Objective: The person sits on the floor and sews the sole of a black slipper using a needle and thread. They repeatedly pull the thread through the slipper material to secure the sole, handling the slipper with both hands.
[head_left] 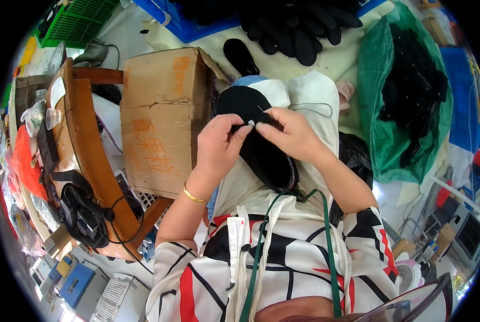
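A black cloth slipper [267, 155] lies across my lap, on a cream apron [318, 129]. My left hand [221, 139] is closed in a pinch at its upper part, thumb and forefinger together. From the other side, my right hand [293, 131] pinches the same spot. Between the two thumb tips shows a small white piece [251, 123], too small to name. A thin dark thread [323, 105] loops over the apron by my right hand. Beyond my knees lies another black slipper-shaped piece [240, 56].
To my left stands a cardboard box [159, 123] beside a wooden table [84, 145] with a black strapped device [81, 209]. At the right is a green sack [377, 107] with black pieces in it. A pile of black slippers [299, 35] and a blue crate [183, 29] sit ahead.
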A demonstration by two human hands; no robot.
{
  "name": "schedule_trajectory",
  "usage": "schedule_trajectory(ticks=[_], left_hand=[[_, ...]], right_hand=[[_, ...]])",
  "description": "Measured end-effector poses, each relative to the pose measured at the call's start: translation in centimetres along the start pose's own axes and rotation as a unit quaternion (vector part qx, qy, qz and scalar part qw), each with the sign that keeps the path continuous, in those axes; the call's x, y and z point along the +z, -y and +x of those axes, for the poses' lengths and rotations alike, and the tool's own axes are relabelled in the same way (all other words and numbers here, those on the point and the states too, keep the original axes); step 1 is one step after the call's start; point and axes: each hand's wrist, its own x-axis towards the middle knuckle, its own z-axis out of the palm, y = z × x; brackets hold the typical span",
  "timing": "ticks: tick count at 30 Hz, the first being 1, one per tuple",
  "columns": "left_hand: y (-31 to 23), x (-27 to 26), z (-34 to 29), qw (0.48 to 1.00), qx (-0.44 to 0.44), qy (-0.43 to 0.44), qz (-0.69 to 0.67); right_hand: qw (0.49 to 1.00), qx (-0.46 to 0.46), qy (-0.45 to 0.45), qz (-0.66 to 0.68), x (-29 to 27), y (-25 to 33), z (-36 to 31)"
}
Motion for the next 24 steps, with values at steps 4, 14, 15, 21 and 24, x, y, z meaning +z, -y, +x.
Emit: schedule_trajectory(ticks=[4,14,15,21,24], left_hand=[[0.1,0.2,0.2,0.998,-0.021,-0.050,0.039],[-1.3,0.3,-0.7,0.986,0.055,-0.016,0.158],[-1.5,0.3,-0.7,0.984,0.051,-0.012,0.169],[-1.2,0.7,-0.9,0.976,0.030,0.006,0.217],[-1.3,0.9,-0.9,0.977,0.023,-0.006,0.212]], right_hand=[[0.976,-0.125,0.008,-0.180,-0.1,-0.7,-0.3],[0.898,-0.196,-0.132,-0.371,-2.2,-0.5,-2.1],[0.907,-0.198,-0.138,-0.345,-2.5,-0.2,-2.1],[0.886,-0.250,-0.134,-0.367,-2.5,-2.4,-0.8],[0.887,-0.253,-0.101,-0.373,-2.3,-3.8,-0.4]])
